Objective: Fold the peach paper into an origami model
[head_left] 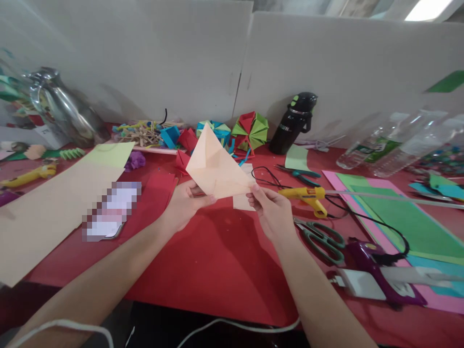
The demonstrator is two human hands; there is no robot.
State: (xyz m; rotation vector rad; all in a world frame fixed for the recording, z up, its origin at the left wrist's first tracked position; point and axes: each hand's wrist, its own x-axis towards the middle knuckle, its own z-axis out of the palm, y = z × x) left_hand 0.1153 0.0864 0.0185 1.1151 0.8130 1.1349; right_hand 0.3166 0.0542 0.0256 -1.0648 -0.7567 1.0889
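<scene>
Smooth red tabletop (217, 270) spreads below pale flat panels (145, 58). At the frame's centre, cream paper (212, 166), creased into a pointed kite shape, is pinched by the left hand (184, 205) along its lower edge and the right hand (271, 209) at its right corner. Upper left stands a shiny metal jug (74, 108).

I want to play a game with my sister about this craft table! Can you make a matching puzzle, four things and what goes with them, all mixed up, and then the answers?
Things:
1. folded paper
2. phone
3. big scissors
4. metal jug

Matches:
A. green handles
B. silver, standing at the back left
C. held up in both hands
D. lying flat, to the left of the hands

Right pairs: 1-C, 2-D, 3-A, 4-B
</scene>
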